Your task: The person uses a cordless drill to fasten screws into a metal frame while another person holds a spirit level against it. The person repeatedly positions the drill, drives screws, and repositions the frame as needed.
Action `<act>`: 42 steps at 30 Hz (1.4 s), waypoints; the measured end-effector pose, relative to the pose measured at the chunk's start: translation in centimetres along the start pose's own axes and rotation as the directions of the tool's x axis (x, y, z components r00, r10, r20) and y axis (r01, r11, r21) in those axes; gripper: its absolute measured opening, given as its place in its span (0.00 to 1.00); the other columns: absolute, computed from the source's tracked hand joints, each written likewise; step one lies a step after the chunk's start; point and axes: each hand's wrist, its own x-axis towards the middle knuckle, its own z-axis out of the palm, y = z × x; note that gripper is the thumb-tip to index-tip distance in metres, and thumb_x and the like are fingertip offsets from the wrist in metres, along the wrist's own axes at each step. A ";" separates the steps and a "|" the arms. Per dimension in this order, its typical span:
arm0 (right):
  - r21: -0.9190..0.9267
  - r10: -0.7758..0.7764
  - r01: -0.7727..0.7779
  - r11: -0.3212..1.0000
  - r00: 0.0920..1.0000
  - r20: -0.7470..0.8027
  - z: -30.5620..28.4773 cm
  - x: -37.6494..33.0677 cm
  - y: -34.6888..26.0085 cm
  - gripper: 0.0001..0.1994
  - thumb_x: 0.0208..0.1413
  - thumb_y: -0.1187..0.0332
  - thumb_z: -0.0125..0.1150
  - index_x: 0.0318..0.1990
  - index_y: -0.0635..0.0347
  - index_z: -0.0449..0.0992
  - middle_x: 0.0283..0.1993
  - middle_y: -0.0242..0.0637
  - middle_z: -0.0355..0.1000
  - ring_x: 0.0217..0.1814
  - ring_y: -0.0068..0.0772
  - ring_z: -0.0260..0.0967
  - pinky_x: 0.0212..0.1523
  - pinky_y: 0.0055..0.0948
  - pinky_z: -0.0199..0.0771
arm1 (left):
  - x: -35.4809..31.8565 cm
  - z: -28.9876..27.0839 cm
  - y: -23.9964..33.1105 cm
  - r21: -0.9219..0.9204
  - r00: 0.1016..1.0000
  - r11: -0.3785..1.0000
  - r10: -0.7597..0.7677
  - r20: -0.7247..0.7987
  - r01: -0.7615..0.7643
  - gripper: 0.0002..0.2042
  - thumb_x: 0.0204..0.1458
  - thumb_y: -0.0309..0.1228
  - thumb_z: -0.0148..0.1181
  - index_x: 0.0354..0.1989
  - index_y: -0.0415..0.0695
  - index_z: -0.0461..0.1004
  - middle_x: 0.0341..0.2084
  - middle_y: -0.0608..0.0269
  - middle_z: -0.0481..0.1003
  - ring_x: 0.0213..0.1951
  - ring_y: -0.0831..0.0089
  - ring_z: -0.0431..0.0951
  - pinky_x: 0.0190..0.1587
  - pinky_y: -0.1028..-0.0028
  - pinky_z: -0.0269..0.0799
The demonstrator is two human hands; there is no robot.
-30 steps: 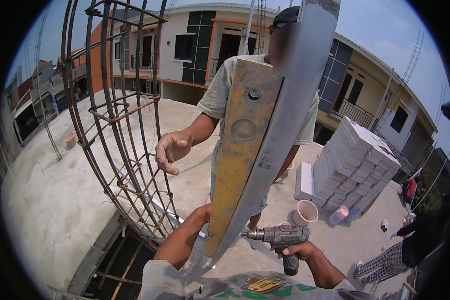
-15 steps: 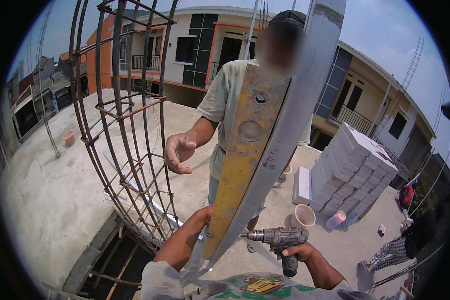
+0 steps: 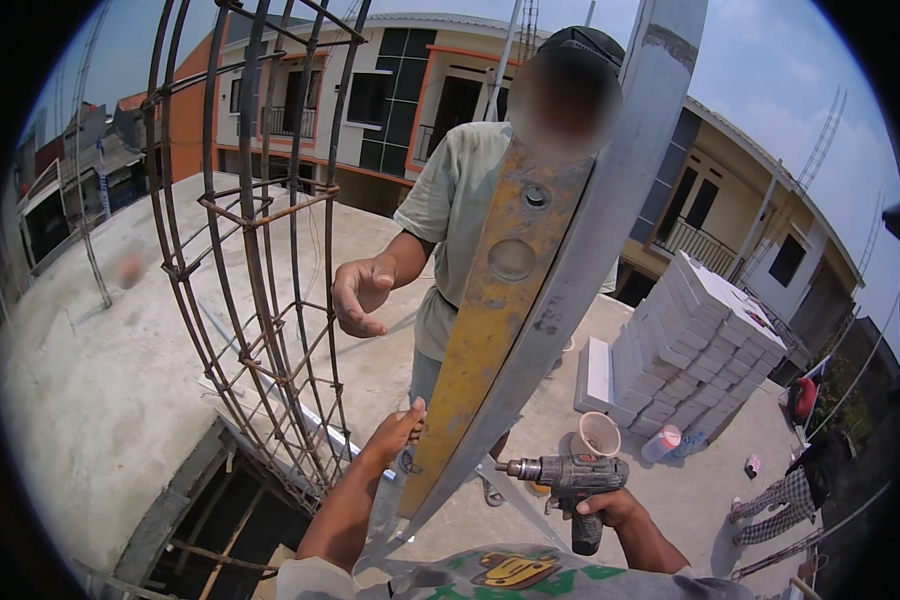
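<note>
The yellow spirit level [image 3: 490,330] stands along the left face of a long grey metal bar [image 3: 592,230], directly before the person; the two run side by side, an arrangement consistent with reading the bar's alignment. Both slant in this view, but the lens bends straight edges, so true plumb cannot be judged. The left hand [image 3: 398,436] is curled narrow at the level's lower left edge, a position suited to steadying it; whether the fingers actually grip it cannot be told. The right hand [image 3: 608,505] is wrapped around the handle of a dark, worn drill [image 3: 570,474], held low and level with its chuck end toward the bar, apparently to keep the tool ready and clear of the level. The co-worker's hand [image 3: 363,297] is open and wide, left of the level, with no hold on it visible. A rebar cage [image 3: 255,215] rises to the left. White blocks [image 3: 682,345] are stacked at the right, presumably for compact storage, with a pale bucket [image 3: 598,434] near them on the floor [image 3: 100,400].
</note>
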 end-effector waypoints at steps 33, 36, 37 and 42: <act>0.070 -0.165 0.171 0.983 0.982 -0.091 4.1 0.0 -1.6 0.39 0.33 0.75 0.70 0.61 0.64 0.67 0.49 0.50 0.76 0.47 0.45 0.77 0.44 0.42 0.83 | -5.7 -0.8 -2.6 -0.141 0.985 0.989 0.029 -0.170 -0.053 0.39 0.62 0.63 0.43 0.56 0.33 0.73 0.40 0.56 0.81 0.42 0.70 0.80 0.49 0.70 0.74; 0.066 -0.125 0.130 0.989 0.989 -0.085 3.8 0.0 -1.3 0.40 0.32 0.76 0.70 0.62 0.64 0.66 0.50 0.49 0.75 0.48 0.45 0.77 0.44 0.44 0.83 | -5.8 -0.9 -2.8 -0.153 0.987 0.987 0.020 -0.162 -0.045 0.40 0.61 0.62 0.47 0.57 0.29 0.71 0.42 0.50 0.80 0.44 0.66 0.81 0.51 0.69 0.73; 0.062 -0.113 0.118 0.991 0.991 -0.076 3.6 0.0 -1.2 0.39 0.33 0.76 0.70 0.61 0.64 0.67 0.50 0.49 0.76 0.48 0.45 0.77 0.44 0.44 0.83 | -5.9 -0.9 -2.8 -0.163 0.987 0.985 0.033 -0.160 -0.060 0.40 0.61 0.62 0.48 0.58 0.27 0.70 0.44 0.47 0.80 0.45 0.64 0.81 0.52 0.68 0.73; 0.057 -0.130 0.134 0.989 0.990 -0.059 3.6 0.2 -1.0 0.38 0.34 0.75 0.70 0.61 0.64 0.67 0.49 0.50 0.75 0.45 0.44 0.77 0.43 0.43 0.82 | -6.7 0.2 -1.8 0.041 0.950 0.973 0.229 -0.213 -0.225 0.38 0.59 0.57 0.57 0.59 0.28 0.68 0.46 0.47 0.79 0.50 0.62 0.78 0.56 0.66 0.71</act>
